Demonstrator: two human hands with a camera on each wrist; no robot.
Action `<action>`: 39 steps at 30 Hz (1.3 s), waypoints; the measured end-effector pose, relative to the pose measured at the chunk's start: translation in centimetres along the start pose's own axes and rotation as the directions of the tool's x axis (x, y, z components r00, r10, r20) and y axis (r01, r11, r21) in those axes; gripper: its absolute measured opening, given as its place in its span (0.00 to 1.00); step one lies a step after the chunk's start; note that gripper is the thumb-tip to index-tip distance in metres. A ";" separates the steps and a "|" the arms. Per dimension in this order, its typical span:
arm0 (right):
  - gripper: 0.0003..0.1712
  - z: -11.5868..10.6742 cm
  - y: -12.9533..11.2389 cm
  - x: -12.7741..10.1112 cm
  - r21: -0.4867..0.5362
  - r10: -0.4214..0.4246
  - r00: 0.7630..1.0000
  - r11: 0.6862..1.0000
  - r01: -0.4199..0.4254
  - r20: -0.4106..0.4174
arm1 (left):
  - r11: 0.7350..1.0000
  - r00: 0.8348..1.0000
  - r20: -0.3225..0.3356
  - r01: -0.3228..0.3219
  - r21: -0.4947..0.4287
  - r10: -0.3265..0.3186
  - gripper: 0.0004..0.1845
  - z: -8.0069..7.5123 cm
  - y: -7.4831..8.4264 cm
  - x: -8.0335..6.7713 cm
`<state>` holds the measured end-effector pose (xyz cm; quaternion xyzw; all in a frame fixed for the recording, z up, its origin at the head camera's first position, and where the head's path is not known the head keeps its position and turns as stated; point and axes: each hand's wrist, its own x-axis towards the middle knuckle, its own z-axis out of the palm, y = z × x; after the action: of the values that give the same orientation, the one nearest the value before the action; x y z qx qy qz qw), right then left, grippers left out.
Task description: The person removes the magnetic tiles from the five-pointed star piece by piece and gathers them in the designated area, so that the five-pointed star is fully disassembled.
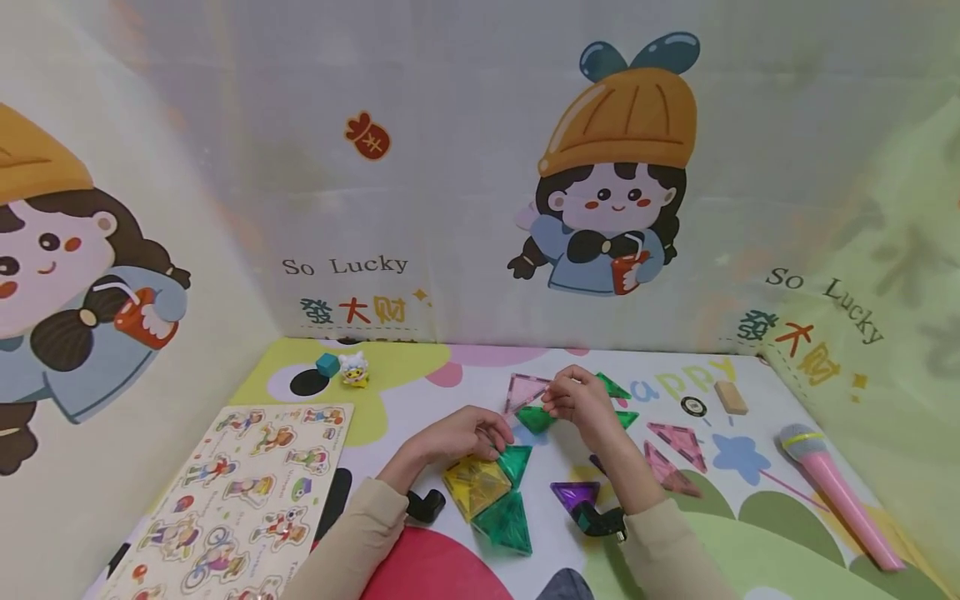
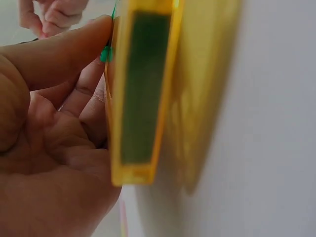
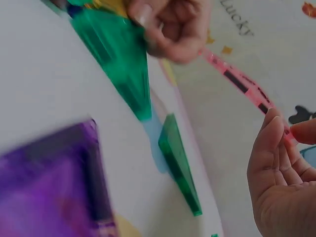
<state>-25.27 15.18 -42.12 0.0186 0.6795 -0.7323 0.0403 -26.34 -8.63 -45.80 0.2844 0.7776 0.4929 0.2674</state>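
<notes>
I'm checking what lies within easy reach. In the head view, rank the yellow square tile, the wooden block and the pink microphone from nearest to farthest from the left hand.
1. Yellow square tile: right under the left hand, which touches it.
2. Wooden block: far to the right, past the right hand.
3. Pink microphone: farthest, at the mat's right edge.

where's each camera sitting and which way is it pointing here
Head: worn on the head, looking forward and down at the play mat; both forearms show, with the left hand on the yellow tile and the right hand at the pink tile.
Left wrist: close under the left hand, facing the yellow tile edge-on; palm and thumb show.
Right wrist: beside the right hand, which pinches the pink tile.
Shared: the left hand also appears in the right wrist view.
</notes>
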 end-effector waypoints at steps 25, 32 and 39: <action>0.15 -1.4 0.0 1.6 -0.482 -0.009 0.993 0.875 -0.050 -0.120 | 1.000 0.999 -0.041 0.014 -0.001 -0.014 0.11 0.2 -0.1 0.1; 0.14 -0.3 0.7 -0.9 -0.524 0.051 0.987 0.851 0.036 0.151 | 1.000 0.999 -0.040 0.012 0.023 -0.011 0.10 0.1 0.3 0.0; 0.09 1.1 0.8 -2.0 -0.612 0.058 0.963 0.781 0.119 0.262 | 1.000 1.000 -0.024 0.007 0.023 -0.006 0.13 0.1 0.3 -0.1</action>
<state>-23.22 14.12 -42.69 -0.1055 0.8714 -0.4630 0.1230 -26.18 -8.53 -45.57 0.2789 0.7872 0.4866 0.2564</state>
